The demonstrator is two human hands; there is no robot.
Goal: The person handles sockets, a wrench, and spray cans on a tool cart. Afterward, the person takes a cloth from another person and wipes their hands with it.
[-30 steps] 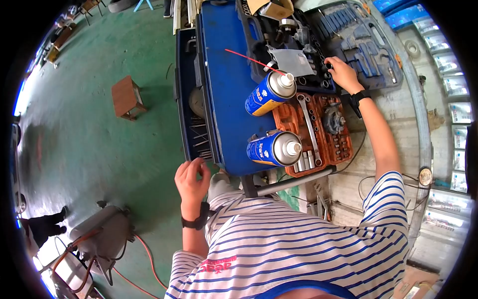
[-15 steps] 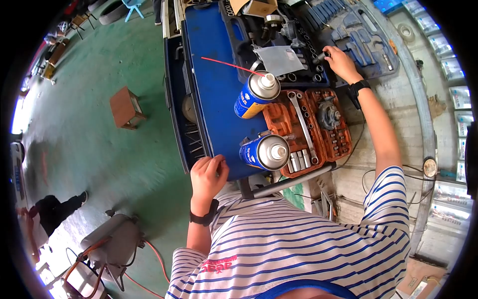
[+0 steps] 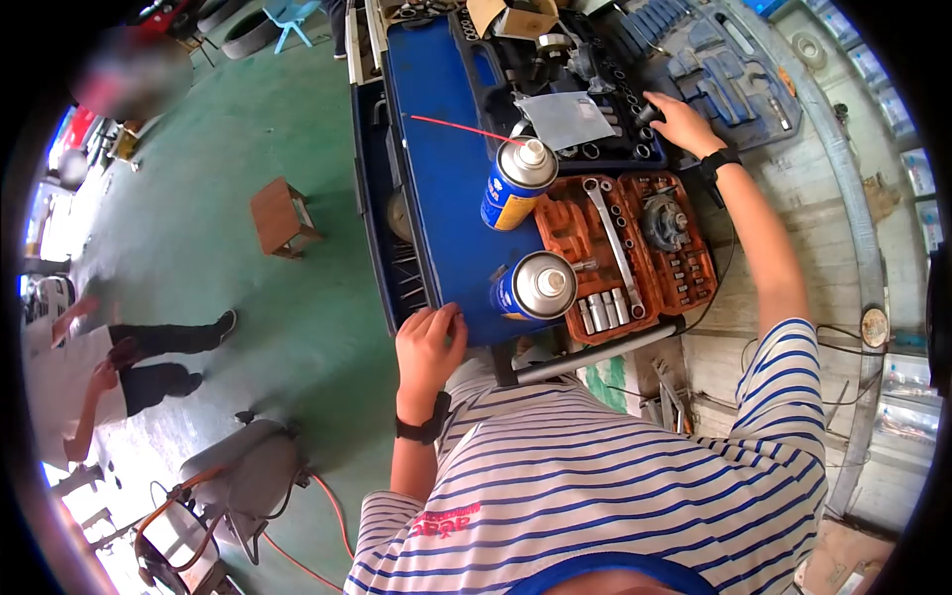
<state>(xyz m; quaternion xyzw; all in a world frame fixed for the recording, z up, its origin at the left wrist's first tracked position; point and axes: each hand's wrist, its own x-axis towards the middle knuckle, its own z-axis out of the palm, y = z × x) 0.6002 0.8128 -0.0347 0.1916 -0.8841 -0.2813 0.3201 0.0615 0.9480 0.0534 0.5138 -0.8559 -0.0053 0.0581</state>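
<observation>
My right hand (image 3: pixel 682 127) is closed at the fingertips on a dark socket (image 3: pixel 650 113), over the edge of the black socket case (image 3: pixel 645 151). My left hand (image 3: pixel 428 349) rests at the near left corner of the blue tool cart (image 3: pixel 446 213), its fingers loosely curled with nothing visible in them. Two blue spray cans stand on the cart: one can (image 3: pixel 514 188) has a red straw, and the nearer can (image 3: pixel 535 288) is close to my left hand. Beside them lies an open orange tool case (image 3: pixel 659 268) with a combination wrench (image 3: pixel 617 243) across it.
A clear plastic bag (image 3: pixel 567 120) lies on the black case. Behind it are a cardboard box (image 3: pixel 511 16) and a grey tool tray (image 3: pixel 729 84). On the green floor at left are a wooden stool (image 3: pixel 283 218), a compressor (image 3: pixel 243 471) and another person (image 3: pixel 84 377).
The view has shifted, so the cart appears farther right. My right hand has moved the socket slightly relative to the case. The other person at left has come further into view.
</observation>
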